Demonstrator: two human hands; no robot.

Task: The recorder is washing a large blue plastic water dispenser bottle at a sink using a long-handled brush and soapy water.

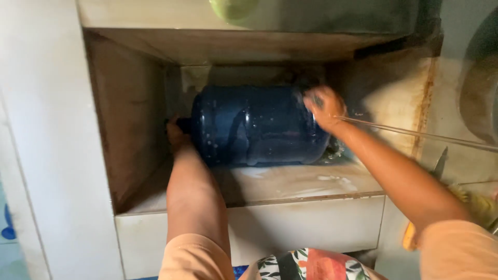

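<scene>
A large dark blue water jug (254,124) lies on its side in a wet tiled recess (290,184), neck pointing left. My left hand (177,136) holds the jug at its neck end, partly hidden behind it. At the jug's bottom end on the right, my right hand (324,107) presses a small scrubbing piece against the rim. Water and suds shine under the jug. A thin clear hose (415,134) runs from the right edge to my right hand.
The recess has a stained side wall (129,114) on the left and a rusty streaked wall (410,98) on the right. A green bowl (233,8) sits on the ledge above. A knife blade (440,163) and yellow cloth (480,205) lie at the right.
</scene>
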